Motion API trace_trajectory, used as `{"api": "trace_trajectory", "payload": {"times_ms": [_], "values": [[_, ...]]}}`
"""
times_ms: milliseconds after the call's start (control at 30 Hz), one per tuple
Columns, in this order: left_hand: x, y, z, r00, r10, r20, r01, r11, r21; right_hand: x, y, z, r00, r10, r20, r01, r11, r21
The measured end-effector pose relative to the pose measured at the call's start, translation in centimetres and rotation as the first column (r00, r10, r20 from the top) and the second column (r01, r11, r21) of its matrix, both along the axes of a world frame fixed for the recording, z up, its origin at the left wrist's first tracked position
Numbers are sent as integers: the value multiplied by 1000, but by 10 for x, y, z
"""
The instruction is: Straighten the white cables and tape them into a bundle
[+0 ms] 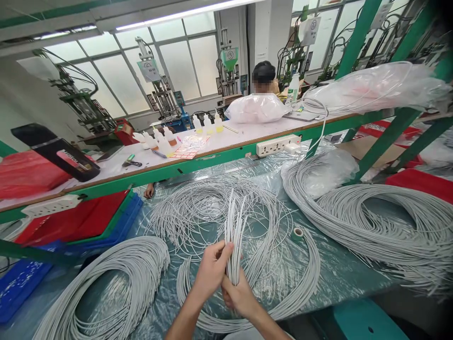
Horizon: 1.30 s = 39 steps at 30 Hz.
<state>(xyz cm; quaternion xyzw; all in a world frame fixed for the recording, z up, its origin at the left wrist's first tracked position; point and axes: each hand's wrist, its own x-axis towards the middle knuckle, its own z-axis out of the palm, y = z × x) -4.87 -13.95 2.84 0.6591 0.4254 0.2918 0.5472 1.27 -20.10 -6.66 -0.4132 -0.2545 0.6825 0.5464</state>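
Note:
My left hand [211, 268] and my right hand [239, 295] are both closed around a bunch of grey cables [234, 226] that stands upright, its ends fanning out above my fists. The bunch rises from a loose coil of grey cables [212, 208] spread over the plastic-covered green table [339, 271] just in front of me. My left hand grips higher on the bunch, my right hand lower, near its base.
A large cable coil [375, 222] lies at the right, another cable coil [106, 288] at the left. A small roll of tape [297, 233] sits between them. A raised shelf [212, 158] carries small bottles [207, 123], a power strip [278, 145] and plastic bags [375, 87]. A person [264, 78] sits beyond it.

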Motion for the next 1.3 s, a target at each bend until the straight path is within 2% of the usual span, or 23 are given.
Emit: {"api": "trace_trajectory", "payload": {"times_ms": [133,333,533,700,867,967,1067,1133,1200,1267,1300], "values": [[-4,1,-4,995,91,-37,-89,994,70,7,-1,2,997,28,-76,-22,997,80],[-8,6,-4,994,95,-55,-93,995,44,16,-2,7,997,53,-51,-43,982,186],[-9,2,-10,985,154,-81,-147,985,86,13,-4,4,996,43,-75,-31,988,152],[-8,0,-11,975,219,-21,-215,968,129,10,-5,8,986,-61,-152,71,995,63],[-10,2,-9,951,304,53,-308,946,101,12,2,18,972,-214,-101,218,975,30],[-13,2,-7,912,386,140,-399,914,77,16,5,23,954,-289,-85,291,957,15],[-19,8,0,828,468,309,-461,882,-100,23,4,26,949,-295,-112,304,949,80],[-26,15,6,739,524,423,-463,852,-245,27,1,25,958,-242,-153,259,960,105],[-33,25,10,659,559,503,-466,829,-311,29,-3,22,972,-156,-174,176,978,107],[-38,33,11,636,559,532,-463,828,-316,26,-7,17,985,-61,-162,82,989,122],[-39,36,11,652,546,526,-447,837,-316,24,-8,14,988,-21,-152,41,991,130]]}}
